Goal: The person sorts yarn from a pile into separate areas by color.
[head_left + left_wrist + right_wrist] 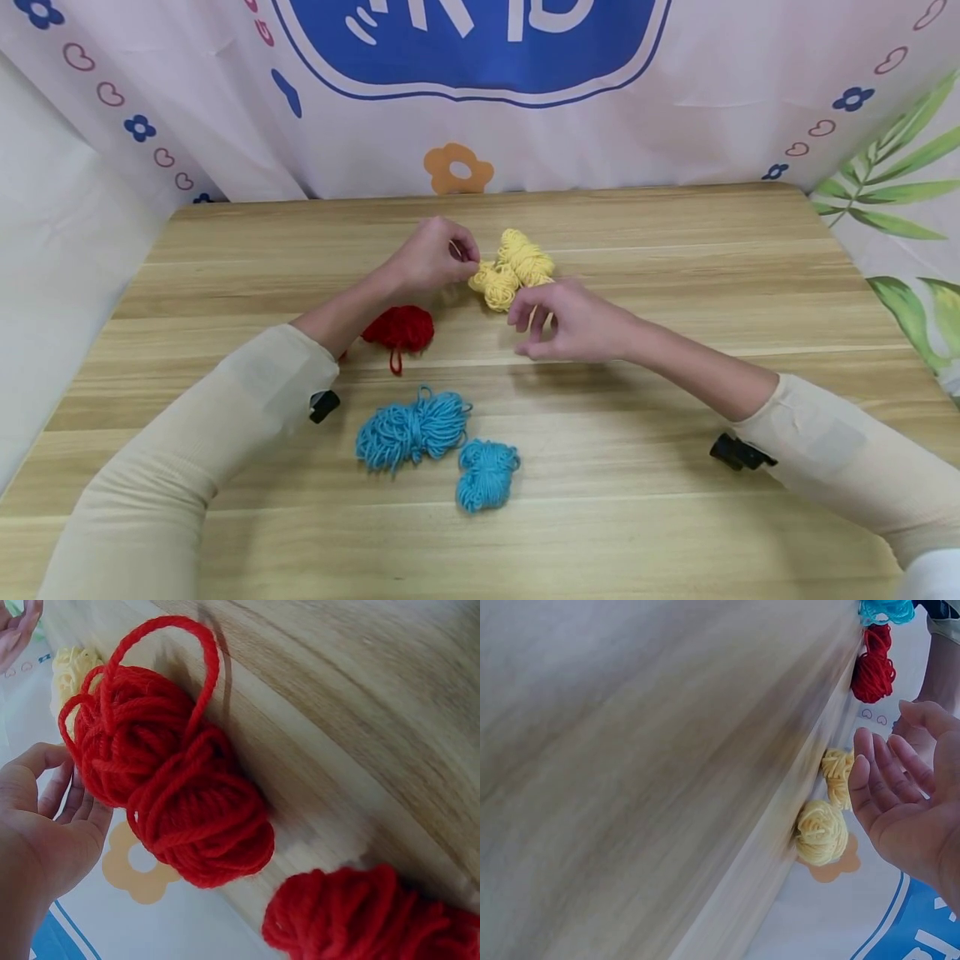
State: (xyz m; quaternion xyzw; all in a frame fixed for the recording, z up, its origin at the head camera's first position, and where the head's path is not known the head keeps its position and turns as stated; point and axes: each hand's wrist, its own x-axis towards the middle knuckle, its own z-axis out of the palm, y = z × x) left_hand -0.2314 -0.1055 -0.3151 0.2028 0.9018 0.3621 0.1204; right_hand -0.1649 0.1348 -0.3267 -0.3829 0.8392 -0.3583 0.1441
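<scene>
Blue yarn (414,428), six o'clock, looks paired; yellow yarn (527,259), twelve, seems unfinished; right hand (572,322) empty, left hand (433,255), grip unclear.

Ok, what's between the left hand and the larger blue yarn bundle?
In the head view, a red yarn bundle lies between the left hand and the larger blue bundle.

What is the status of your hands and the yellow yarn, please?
Left hand at yellow yarn bundles; right hand beside them, holding nothing. Nothing visibly blocking.
</scene>
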